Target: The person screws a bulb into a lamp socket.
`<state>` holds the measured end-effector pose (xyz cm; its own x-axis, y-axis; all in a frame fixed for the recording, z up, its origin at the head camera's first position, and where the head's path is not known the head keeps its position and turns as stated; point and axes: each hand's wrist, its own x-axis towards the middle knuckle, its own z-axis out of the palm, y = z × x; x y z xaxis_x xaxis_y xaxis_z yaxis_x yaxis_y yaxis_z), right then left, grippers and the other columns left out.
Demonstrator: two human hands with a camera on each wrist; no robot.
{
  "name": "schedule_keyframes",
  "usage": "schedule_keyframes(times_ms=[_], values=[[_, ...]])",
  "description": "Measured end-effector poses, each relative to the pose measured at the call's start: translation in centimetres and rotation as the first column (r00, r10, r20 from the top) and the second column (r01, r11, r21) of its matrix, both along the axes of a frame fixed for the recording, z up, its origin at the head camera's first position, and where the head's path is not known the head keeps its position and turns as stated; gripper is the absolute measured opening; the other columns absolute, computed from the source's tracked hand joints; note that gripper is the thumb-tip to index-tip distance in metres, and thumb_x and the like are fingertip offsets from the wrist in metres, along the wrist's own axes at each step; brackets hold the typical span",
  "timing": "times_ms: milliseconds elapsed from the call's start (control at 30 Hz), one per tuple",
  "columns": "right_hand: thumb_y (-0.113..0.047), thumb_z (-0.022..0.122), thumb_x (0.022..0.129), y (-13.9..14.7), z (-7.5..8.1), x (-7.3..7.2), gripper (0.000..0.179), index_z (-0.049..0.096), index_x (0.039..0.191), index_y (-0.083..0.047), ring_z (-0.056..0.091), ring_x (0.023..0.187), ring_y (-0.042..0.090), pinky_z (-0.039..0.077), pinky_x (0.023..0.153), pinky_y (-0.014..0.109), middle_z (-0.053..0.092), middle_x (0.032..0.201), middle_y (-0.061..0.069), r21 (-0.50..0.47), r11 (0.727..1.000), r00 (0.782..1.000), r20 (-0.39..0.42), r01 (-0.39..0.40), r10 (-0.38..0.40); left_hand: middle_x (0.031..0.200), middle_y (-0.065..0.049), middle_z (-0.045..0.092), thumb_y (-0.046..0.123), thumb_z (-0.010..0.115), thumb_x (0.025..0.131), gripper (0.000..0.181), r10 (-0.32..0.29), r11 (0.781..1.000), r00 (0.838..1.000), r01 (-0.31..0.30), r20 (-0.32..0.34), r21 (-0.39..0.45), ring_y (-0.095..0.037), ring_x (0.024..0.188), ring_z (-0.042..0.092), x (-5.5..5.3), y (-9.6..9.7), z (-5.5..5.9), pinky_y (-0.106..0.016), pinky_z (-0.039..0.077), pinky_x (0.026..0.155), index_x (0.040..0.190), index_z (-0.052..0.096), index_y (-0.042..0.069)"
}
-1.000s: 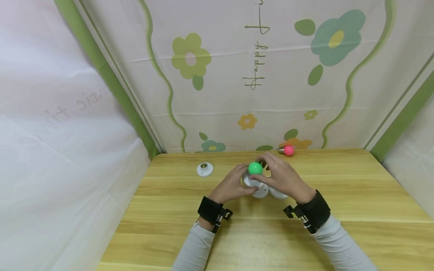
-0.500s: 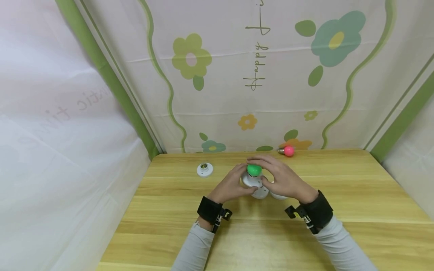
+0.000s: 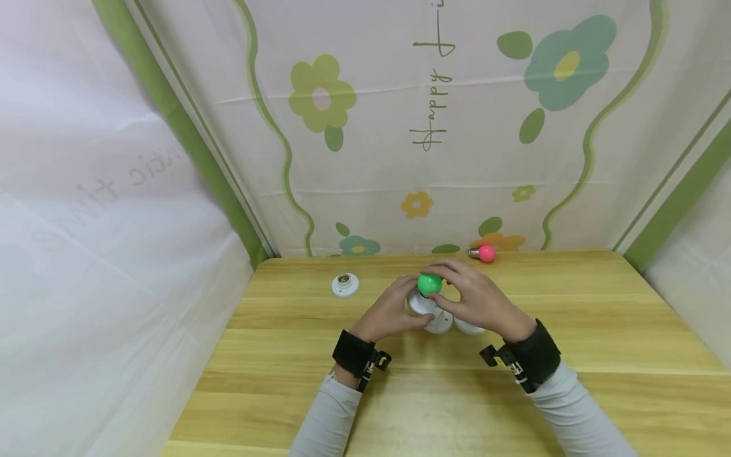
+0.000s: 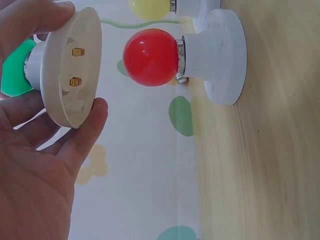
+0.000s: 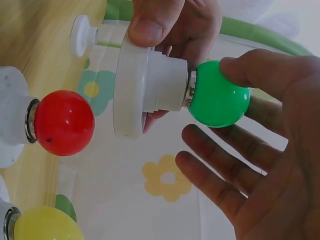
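In mid-air, my left hand (image 3: 391, 311) grips a white lamp holder (image 5: 132, 92) by its round base, thumb on one side and fingers on the other. A green bulb (image 5: 215, 97) sits in its socket, a band of the metal thread showing. My right hand (image 3: 480, 301) pinches this bulb between thumb and forefinger, while its other fingers spread apart from it. Two brass contacts (image 4: 76, 81) show on the holder's underside. Below stands another white holder (image 4: 227, 57) carrying a red bulb (image 4: 150, 57); in the head view the hands mostly hide it.
Beside the red one is a yellow bulb (image 5: 47, 225) in its own holder. A pink bulb (image 3: 486, 253) lies at the table's back edge. Toward the back left, a white lamp holder (image 3: 345, 285) has its socket facing up. A printed curtain (image 3: 365, 158) hangs behind the wooden table (image 3: 274, 355).
The right hand's thumb has swung down off the bulb and come back up onto it, the wrist turning slightly. The left hand has kept its hold on the lamp holder in place.
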<state>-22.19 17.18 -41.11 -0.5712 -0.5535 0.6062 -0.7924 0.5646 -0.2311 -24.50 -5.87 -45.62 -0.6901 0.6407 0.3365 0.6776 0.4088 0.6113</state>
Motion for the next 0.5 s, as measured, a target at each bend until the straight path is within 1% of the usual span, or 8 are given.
schedule_keyframes(times_ms=[133, 267, 400, 500], values=[[-0.027, 0.090, 0.088, -0.05, -0.15, -0.09, 0.052, 0.069, 0.132, -0.008, 0.073, 0.104, 0.022, 0.064, 0.081, 0.040, 0.069, 0.130, 0.009, 0.007, 0.998, 0.998, -0.006, 0.056, -0.056, 0.153, -0.005, 0.058, 0.025, 0.084, 0.094, 0.066, 0.005, 1.000, 1.000, -0.005, 0.004, -0.009, -0.022, 0.143, 0.052, 0.02, 0.12, -0.05, -0.038, 0.051, 0.115, 0.153, 0.055, 0.014], [-0.034, 0.092, 0.084, -0.07, -0.28, -0.17, 0.053, 0.069, 0.125, -0.010, 0.072, 0.094, 0.020, 0.063, 0.074, 0.036, 0.070, 0.118, 0.005, 0.003, 0.994, 0.994, -0.018, 0.106, -0.106, 0.151, -0.004, 0.060, 0.026, 0.084, 0.094, 0.065, 0.011, 1.000, 1.000, -0.010, 0.007, -0.017, -0.021, 0.141, 0.053, 0.08, 0.26, -0.08, -0.036, 0.052, 0.114, 0.152, 0.057, 0.014], [-0.039, 0.094, 0.081, -0.08, -0.31, -0.23, 0.056, 0.069, 0.121, -0.009, 0.071, 0.091, 0.019, 0.062, 0.071, 0.034, 0.071, 0.111, 0.004, 0.007, 0.991, 0.990, -0.035, 0.134, -0.134, 0.150, -0.004, 0.061, 0.027, 0.084, 0.094, 0.066, 0.010, 1.000, 1.000, -0.010, 0.002, -0.019, -0.021, 0.140, 0.054, 0.15, 0.33, -0.07, -0.035, 0.053, 0.112, 0.152, 0.056, 0.014], [-0.042, 0.092, 0.082, 0.01, -0.26, -0.24, 0.061, 0.068, 0.126, -0.008, 0.071, 0.096, 0.020, 0.062, 0.075, 0.037, 0.071, 0.116, 0.006, 0.017, 0.991, 0.991, -0.018, 0.134, -0.134, 0.150, -0.004, 0.060, 0.025, 0.085, 0.093, 0.066, 0.010, 1.000, 1.000, -0.010, 0.009, -0.014, -0.021, 0.140, 0.055, 0.19, 0.32, -0.06, -0.035, 0.053, 0.112, 0.152, 0.056, 0.014]])
